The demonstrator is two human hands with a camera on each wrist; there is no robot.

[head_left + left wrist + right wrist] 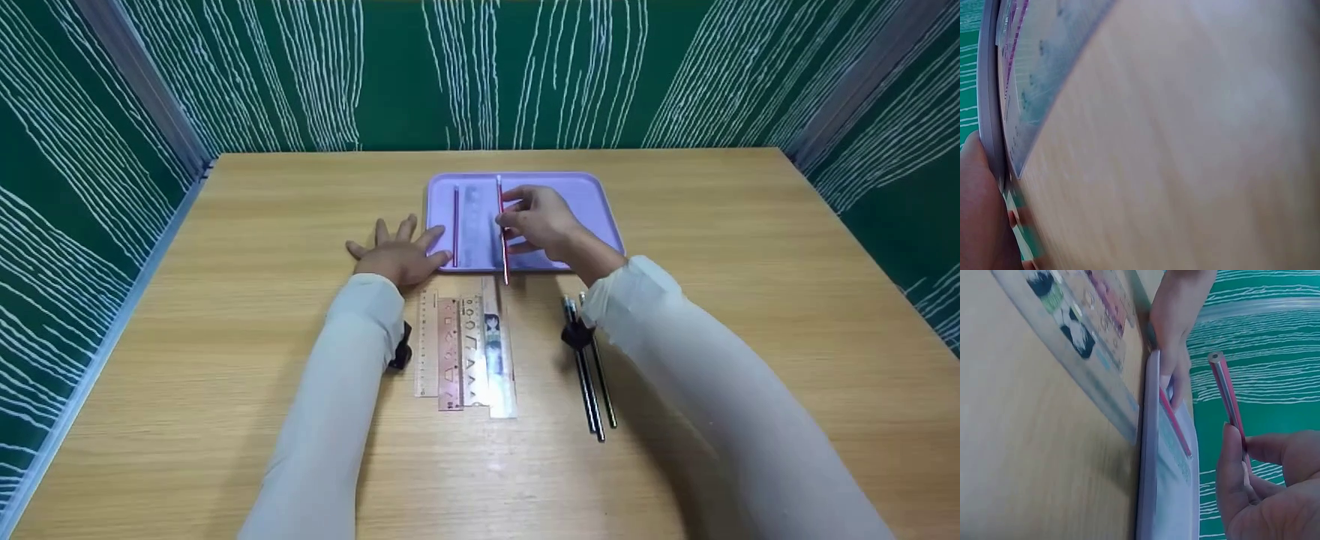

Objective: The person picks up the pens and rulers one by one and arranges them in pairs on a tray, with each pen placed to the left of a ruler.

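Observation:
My right hand (540, 221) pinches a red pencil with silver stripes (502, 232) between thumb and fingers, held over the purple tray (600, 259). In the right wrist view, the flat end of this red pencil (1223, 377) points up, above the tray's rim. My left hand (397, 255) lies with spread fingers at the tray's left front corner, thumb and forefinger at the rim. Another red pencil (455, 225) lies lengthwise in the tray's left part, next to a greyish strip (472, 225).
In front of the tray, several rulers lie side by side, including a pink ruler (450, 360) and a clear ruler with a cartoon figure (501, 382). Three dark pencils (592, 390) lie below my right wrist. Green panels with white lines (405, 75) border the wooden table (300, 210).

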